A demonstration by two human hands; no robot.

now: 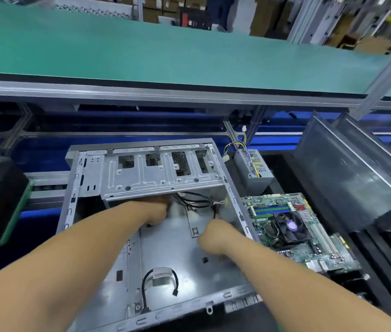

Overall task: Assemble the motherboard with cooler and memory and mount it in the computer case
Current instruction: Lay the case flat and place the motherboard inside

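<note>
Both hands are down in the open case (127, 271), left hand (158, 209) and right hand (216, 236) curled around blurry cables, grip unclear, while the motherboard (295, 231) sits just right, nearest the right hand.

Green conveyor belt (165, 56) on grey aluminium frame (141, 91), cardboard boxes (273, 17) behind

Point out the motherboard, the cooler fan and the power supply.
motherboard (319, 256), head view, on its green board near the lower edge.
cooler fan (291, 226), head view, on the fan hub.
power supply (253, 172), head view, on its grey side wall.
</note>
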